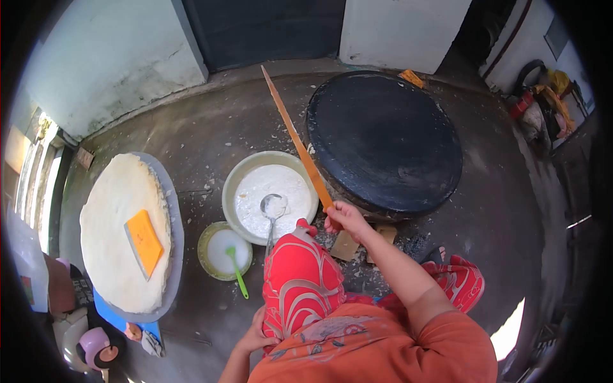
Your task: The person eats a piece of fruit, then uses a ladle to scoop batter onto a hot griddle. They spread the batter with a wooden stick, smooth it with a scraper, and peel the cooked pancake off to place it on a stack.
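Observation:
My right hand (345, 219) is closed round the lower end of a long, thin wooden stick (295, 137), which points up and to the left between a bowl and a griddle. The large round black griddle (386, 143) lies to the right of the stick. A big bowl (231, 185) holds white batter with a metal ladle (272, 207) in it. The smaller bowl (205, 252) beside it contains white liquid and a green spoon (236, 268). My left hand (257, 333) rests against my red-patterned knee, its fingers partly hidden.
At the left, a stack of pale flatbreads (121, 223) lies on a round board (175, 255), with an orange scraper (145, 242) on top. Small boards (345, 246) lie by the griddle's base. A grey door (265, 32) and white walls stand behind.

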The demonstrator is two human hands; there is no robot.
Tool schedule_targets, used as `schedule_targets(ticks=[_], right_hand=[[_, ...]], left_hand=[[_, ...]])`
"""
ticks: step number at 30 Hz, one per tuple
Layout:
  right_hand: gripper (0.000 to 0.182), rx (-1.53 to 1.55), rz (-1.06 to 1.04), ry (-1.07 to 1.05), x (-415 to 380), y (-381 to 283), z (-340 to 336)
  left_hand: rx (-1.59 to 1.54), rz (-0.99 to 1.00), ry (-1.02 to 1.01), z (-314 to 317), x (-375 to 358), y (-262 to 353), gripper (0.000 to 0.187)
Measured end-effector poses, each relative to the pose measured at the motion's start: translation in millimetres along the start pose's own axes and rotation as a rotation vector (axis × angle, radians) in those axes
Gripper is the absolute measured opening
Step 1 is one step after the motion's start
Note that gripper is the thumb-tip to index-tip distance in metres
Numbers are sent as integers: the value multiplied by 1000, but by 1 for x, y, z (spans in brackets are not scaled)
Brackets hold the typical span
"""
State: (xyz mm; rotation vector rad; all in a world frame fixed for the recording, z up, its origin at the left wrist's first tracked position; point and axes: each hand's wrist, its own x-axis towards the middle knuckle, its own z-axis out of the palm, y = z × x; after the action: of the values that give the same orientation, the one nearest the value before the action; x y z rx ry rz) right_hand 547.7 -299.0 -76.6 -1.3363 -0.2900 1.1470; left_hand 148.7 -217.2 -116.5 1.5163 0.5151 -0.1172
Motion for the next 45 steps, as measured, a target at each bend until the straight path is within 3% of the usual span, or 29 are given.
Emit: schedule_targets(ticks=[2, 3, 4, 7, 8, 10, 11, 12, 14, 16, 17, 19, 20, 22, 24, 25, 26, 27, 28, 29, 30, 34, 36, 38, 40, 42, 45], right_hand=[[15, -155, -209, 70, 11, -32, -20], [16, -379, -227, 209, 15, -51, -31], [16, -783, -475, 364, 25, -61, -52], [33, -1397, -519, 659, 22, -107, -106], [38, -1508, -344, 724, 17, -123, -126], [30, -1278, -107, 1227, 28, -126, -204], [25, -786, 9, 1399, 40, -119, -262], [34, -466, 154, 1307, 38, -117, -297], [36, -1085, -7, 1279, 9, -118, -223], [40, -1515, -212, 698, -21, -109, -155], [40, -1516, -202, 701, -29, -99, -156], [43, -1363, -75, 1015, -34, -80, -169], [44, -990, -80, 1337, -22, -56, -219], [44, -878, -55, 1549, -40, -48, -224], [44, -1291, -164, 999, -74, -53, -167], [44, -1400, -78, 790, -90, -67, -140], [44, -1406, -76, 787, -87, -48, -160], [44, -1191, -205, 1100, -77, -19, -194], [44, -944, -329, 1384, -71, -2, -214], [42, -783, -219, 1600, -71, -1, -213], [42, -803, -220, 1565, -73, -7, -192], [35, -1387, -493, 300, -95, -17, -71], [32, -1213, -379, 249, -87, -24, -43], [23, -914, -252, 173, -71, -32, -30], [21, -1085, -316, 153, -58, -48, -16], [21, -1259, -248, 91, -48, -72, 15], [31, -1396, -352, -157, -24, -92, 62]], left_hand=[[23, -2, -16, -3, 4, 6, 120], [39, -9, -14, -4, 5, 9, 120], [45, -5, -24, -5, 6, 12, 120], [149, 27, -44, -7, 10, 14, 124], [146, 32, -22, -7, 9, 14, 127], [142, 41, 0, -4, 7, 7, 130], [22, 47, 10, -3, 7, 1, 131], [-96, 53, 16, -2, 7, -4, 133], [-212, 4, 12, -4, 4, -11, 131], [-332, -43, 15, -12, 10, -14, 128], [-279, -93, 0, -20, 11, -15, 125], [-185, -166, 13, -25, 17, -6, 116], [-180, -173, 5, -30, 17, -4, 116], [-146, -150, 6, -32, 24, -4, 113], [-157, -162, 14, -33, 27, 7, 111], [-154, -155, -35, -37, 29, 7, 104], [-154, -147, -80, -39, 32, 8, 97], [-163, -151, -74, -41, 36, 9, 97], [-257, -218, 45, -44, 41, 11, 85], [-356, -287, 172, -45, 44, 14, 74], [-386, -265, 294, -45, 48, 20, 56], [-411, -290, 554, -55, 64, 12, 47], [-236, -257, 671, -57, 73, -4, 51], [309, -170, 772, -68, 82, -47, 53], [752, -187, 836, -66, 87, -38, 57], [913, -411, 879, -58, 95, -30, 59], [917, -620, 888, -54, 109, -43, 65]])
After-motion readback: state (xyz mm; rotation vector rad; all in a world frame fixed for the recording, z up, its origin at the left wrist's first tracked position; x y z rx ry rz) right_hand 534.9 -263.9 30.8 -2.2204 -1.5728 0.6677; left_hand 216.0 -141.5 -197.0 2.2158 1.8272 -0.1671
